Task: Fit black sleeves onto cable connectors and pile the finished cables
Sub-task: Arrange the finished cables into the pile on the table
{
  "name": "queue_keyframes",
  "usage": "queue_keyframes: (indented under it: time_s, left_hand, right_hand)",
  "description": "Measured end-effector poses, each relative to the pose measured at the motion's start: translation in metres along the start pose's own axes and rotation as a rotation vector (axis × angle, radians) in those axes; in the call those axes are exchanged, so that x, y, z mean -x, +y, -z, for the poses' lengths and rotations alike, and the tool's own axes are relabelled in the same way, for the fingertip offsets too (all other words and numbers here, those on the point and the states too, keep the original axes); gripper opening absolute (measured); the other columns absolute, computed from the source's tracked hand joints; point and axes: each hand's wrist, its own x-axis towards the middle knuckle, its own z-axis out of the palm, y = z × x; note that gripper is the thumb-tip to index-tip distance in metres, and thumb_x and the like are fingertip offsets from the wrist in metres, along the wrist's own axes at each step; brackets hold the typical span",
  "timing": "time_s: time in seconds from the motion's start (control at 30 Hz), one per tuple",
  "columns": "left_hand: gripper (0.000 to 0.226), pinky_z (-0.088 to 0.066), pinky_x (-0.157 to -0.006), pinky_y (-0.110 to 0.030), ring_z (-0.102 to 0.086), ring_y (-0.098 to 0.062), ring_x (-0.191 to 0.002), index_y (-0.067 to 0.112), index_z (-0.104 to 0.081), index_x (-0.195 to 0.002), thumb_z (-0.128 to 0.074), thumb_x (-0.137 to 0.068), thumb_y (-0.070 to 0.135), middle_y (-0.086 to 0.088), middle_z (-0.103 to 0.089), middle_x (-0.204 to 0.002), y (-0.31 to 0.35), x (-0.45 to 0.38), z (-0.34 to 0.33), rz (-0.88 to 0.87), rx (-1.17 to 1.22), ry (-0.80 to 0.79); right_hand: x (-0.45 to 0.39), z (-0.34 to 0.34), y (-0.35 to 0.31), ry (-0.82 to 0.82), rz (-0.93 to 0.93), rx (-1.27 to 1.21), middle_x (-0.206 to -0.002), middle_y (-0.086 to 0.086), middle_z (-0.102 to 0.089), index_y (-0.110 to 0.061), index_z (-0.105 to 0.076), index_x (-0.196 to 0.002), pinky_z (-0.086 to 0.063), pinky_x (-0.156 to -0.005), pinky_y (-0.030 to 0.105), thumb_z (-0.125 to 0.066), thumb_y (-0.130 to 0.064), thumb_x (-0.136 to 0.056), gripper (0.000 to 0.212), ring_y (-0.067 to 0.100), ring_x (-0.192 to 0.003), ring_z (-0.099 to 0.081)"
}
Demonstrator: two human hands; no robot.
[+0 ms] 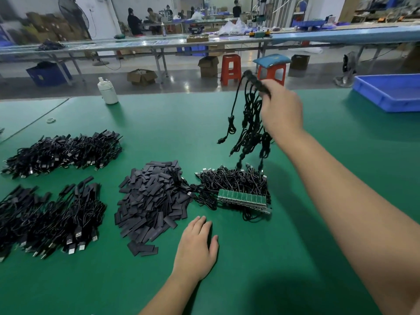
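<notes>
- My right hand [281,110], raised at 1 o'clock, is clenched on a bunch of thin black cables [248,133]; the strands hang limp below my fist, their tips just above the table pile.
- My left hand [196,244] lies flat and released on the smooth green mat [295,258], grasping nothing.
- Sleeves [152,203]: flat, matte black rectangles heaped loosely at 11 o'clock of my left hand.
- Unfinished cables [234,183]: a glossy tangle at 12 o'clock, under the hanging bunch, partly covered by a green strip of boards [242,197].
- Sleeved cables [61,151] are piled at 10 o'clock; a nearer pile [45,221] at 9 o'clock is cut off by the frame edge.
- The bunch's top end is blurred.
</notes>
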Motion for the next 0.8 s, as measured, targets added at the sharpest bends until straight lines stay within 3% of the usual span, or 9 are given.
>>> queue_keyframes:
  time_s: [0.17, 0.33, 0.47, 0.53, 0.63, 0.73, 0.8]
  left_hand:
    - [0.054, -0.017, -0.119, -0.027, -0.028, -0.013, -0.143, 0.021, -0.049, -0.141, -0.035, -0.097, 0.049, 0.005, -0.042, -0.151, 0.000, -0.001, 0.001, 0.005, 0.001, -0.010]
    - [0.052, -0.020, -0.119, -0.028, -0.031, -0.014, -0.143, 0.019, -0.051, -0.140, -0.039, -0.098, 0.047, 0.003, -0.044, -0.150, 0.001, 0.000, 0.002, 0.009, 0.017, -0.011]
    - [0.051, -0.020, -0.118, -0.027, -0.031, -0.014, -0.143, 0.017, -0.051, -0.140, -0.042, -0.098, 0.043, 0.002, -0.045, -0.150, 0.001, 0.001, 0.003, -0.002, 0.014, -0.012]
    - [0.051, -0.018, -0.118, -0.026, -0.031, -0.014, -0.143, 0.017, -0.050, -0.141, -0.041, -0.098, 0.043, 0.002, -0.044, -0.150, 0.002, 0.001, 0.003, -0.001, 0.019, -0.011]
    - [0.051, -0.020, -0.118, -0.027, -0.031, -0.014, -0.143, 0.017, -0.051, -0.141, -0.042, -0.098, 0.044, 0.002, -0.045, -0.150, 0.004, 0.000, 0.003, -0.002, 0.024, -0.013]
    - [0.051, -0.021, -0.119, -0.028, -0.031, -0.015, -0.143, 0.017, -0.050, -0.141, -0.043, -0.099, 0.044, 0.002, -0.044, -0.150, 0.004, 0.000, 0.002, 0.003, 0.025, -0.010]
    - [0.051, -0.021, -0.119, -0.029, -0.031, -0.015, -0.143, 0.017, -0.051, -0.141, -0.043, -0.098, 0.044, 0.001, -0.045, -0.150, 0.003, 0.000, 0.002, 0.007, 0.025, -0.006]
  right_hand:
    - [0.002, 0.058, -0.026, -0.369, 0.139, 0.197, -0.092, -0.002, -0.064, -0.024, -0.067, -0.109, -0.050, -0.074, 0.036, -0.057, -0.020, -0.099, 0.014, 0.021, -0.081, -0.059]
    - [0.020, 0.103, -0.031, -0.707, 0.148, 0.129, -0.084, -0.011, -0.072, -0.029, -0.056, -0.088, -0.055, -0.064, 0.032, -0.056, -0.022, -0.101, 0.014, 0.005, -0.069, -0.071]
    - [0.032, 0.108, -0.014, -0.944, 0.150, 0.068, -0.093, -0.017, -0.067, -0.033, -0.057, -0.108, -0.053, -0.074, 0.031, -0.061, -0.030, -0.098, 0.011, 0.007, -0.083, -0.070]
    - [0.042, 0.098, -0.001, -1.041, 0.147, 0.115, -0.099, -0.021, -0.060, -0.026, -0.059, -0.124, -0.050, -0.092, 0.035, -0.062, -0.033, -0.097, 0.028, 0.004, -0.091, -0.062]
    - [0.063, 0.080, 0.020, -1.185, 0.114, 0.123, -0.110, -0.030, -0.057, -0.023, -0.053, -0.138, -0.042, -0.106, 0.035, -0.063, -0.035, -0.097, 0.044, -0.005, -0.098, -0.056]
    - [0.079, 0.062, 0.043, -1.237, 0.000, 0.076, -0.144, -0.008, -0.052, -0.019, -0.043, -0.149, -0.041, -0.111, 0.039, -0.063, -0.029, -0.098, 0.056, 0.011, -0.119, -0.059]
    - [0.085, 0.055, 0.054, -1.269, -0.113, -0.029, -0.149, 0.003, -0.047, -0.014, -0.039, -0.150, -0.048, -0.105, 0.043, -0.062, -0.022, -0.098, 0.058, 0.023, -0.116, -0.065]
